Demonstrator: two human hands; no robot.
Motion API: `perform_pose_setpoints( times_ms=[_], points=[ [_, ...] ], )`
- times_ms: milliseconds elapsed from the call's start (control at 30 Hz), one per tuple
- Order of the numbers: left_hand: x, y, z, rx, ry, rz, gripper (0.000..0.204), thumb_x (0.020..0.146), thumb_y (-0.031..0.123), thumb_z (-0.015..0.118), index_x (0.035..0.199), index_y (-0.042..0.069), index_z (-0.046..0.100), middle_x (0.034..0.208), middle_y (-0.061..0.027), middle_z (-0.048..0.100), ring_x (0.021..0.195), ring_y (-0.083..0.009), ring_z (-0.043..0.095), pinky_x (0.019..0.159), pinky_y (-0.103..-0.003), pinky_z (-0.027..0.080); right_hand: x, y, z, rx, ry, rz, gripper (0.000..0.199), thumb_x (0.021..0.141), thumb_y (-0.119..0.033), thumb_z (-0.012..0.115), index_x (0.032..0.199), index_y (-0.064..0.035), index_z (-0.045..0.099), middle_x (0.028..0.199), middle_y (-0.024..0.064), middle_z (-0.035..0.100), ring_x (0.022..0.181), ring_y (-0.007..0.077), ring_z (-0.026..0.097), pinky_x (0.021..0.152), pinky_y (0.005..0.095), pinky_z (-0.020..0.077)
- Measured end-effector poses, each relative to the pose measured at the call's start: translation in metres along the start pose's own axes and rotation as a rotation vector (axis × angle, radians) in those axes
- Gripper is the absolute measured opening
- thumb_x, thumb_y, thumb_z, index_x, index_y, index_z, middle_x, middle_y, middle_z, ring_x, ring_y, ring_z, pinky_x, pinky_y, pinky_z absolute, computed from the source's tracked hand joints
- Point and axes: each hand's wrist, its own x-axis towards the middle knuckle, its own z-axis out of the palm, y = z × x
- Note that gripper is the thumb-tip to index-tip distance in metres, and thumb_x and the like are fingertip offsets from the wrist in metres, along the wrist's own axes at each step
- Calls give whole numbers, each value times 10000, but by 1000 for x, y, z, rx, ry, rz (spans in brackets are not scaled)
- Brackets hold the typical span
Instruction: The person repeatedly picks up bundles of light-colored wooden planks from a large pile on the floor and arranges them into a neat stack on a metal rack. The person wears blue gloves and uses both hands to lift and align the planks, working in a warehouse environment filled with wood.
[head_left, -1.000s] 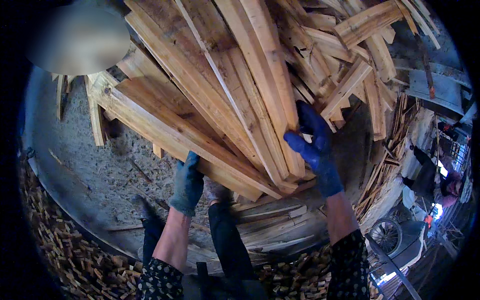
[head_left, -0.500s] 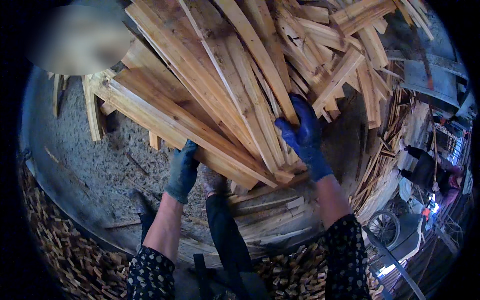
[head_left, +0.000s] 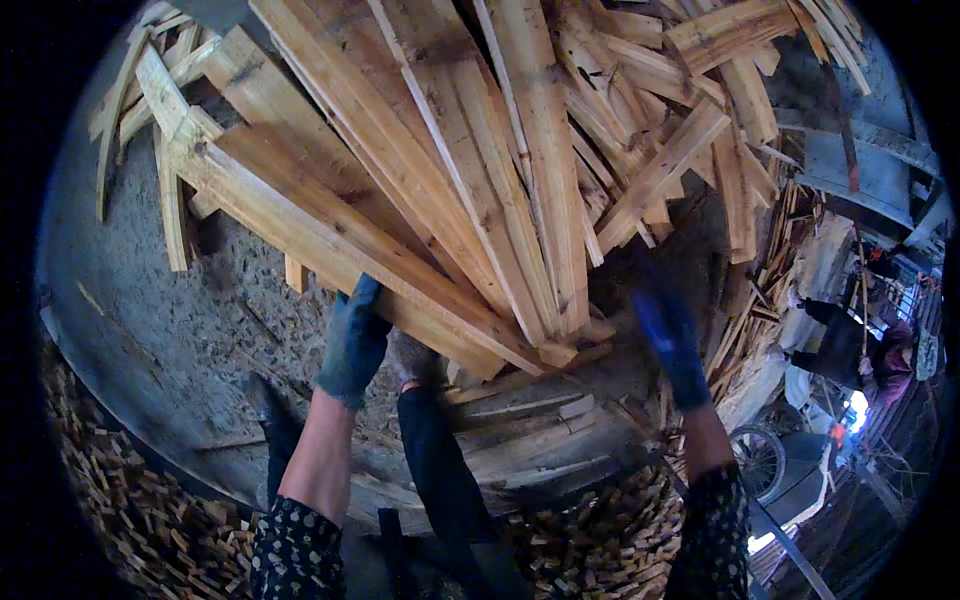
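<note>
A big bundle of long pale wooden planks [head_left: 440,190] slants from the upper left down to the middle of the view, its cut ends near my knees. My left hand [head_left: 352,340], in a grey-blue glove, grips the lower edge of the lowest plank [head_left: 330,250] from beneath. My right hand [head_left: 668,335], in a bright blue glove, is blurred and hangs clear of the plank ends, to their right, fingers stretched and holding nothing. More loose slats [head_left: 690,110] fan out at the upper right.
My dark-trousered legs and shoes [head_left: 272,415] stand on a grey concrete floor [head_left: 150,300]. Flat boards [head_left: 530,430] lie under the bundle's ends. Heaps of small wood offcuts [head_left: 110,500] ring the lower edge. A person [head_left: 850,345] and a wheel [head_left: 760,460] are at the right.
My right hand has let go of the plank ends and dropped off to the right. The bundle has swung closer and lower, and my left hand stays under its edge.
</note>
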Motion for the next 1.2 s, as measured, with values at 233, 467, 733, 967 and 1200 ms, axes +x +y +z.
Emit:
perform_pose_setpoints(
  times_ms=[233, 467, 733, 967, 1200],
  points=[
    [-2, -11, 12, 290, 14, 309, 519, 927, 397, 561, 1350, 114, 454, 1292, -48, 544, 1223, -243, 480, 1057, -380, 375, 122, -95, 88, 644, -135, -106, 505, 922, -309, 605, 1307, -2, 495, 1238, 81, 571, 1161, 183, 512, 1013, 318, 391],
    [-38, 19, 51, -480, 205, -246, 570, 909, 454, 557, 1341, 96, 459, 1295, -80, 547, 1197, -271, 506, 1067, -412, 366, 54, -71, 103, 746, -207, 133, 594, 832, -320, 710, 1297, -20, 493, 1160, 76, 600, 1059, 186, 560, 932, 328, 449],
    [-22, -6, 10, -240, 200, -59, 542, 945, 418, 526, 1360, 81, 437, 1305, -58, 533, 1201, -239, 494, 1068, -385, 356, 80, -95, 98, 185, -344, -448, 812, 792, -253, 750, 1436, -27, 311, 1379, 100, 446, 1264, 191, 406, 1043, 362, 361],
    [-29, 2, 36, -124, 289, -94, 498, 998, 380, 429, 1387, 69, 415, 1362, -44, 468, 1224, -194, 451, 1096, -347, 306, 53, -81, 144, 339, -78, -410, 983, 732, -284, 800, 1479, -34, 211, 1443, 140, 361, 1312, 225, 360, 1090, 377, 301],
    [-41, -12, 5, -235, 186, -282, 688, 942, 506, 490, 1437, 77, 276, 1413, -111, 375, 1298, -292, 386, 1080, -438, 344, 24, -96, 144, 381, -131, -345, 1074, 666, -374, 837, 1463, 0, 221, 1444, 177, 370, 1323, 267, 362, 1115, 374, 273]
  ],
)
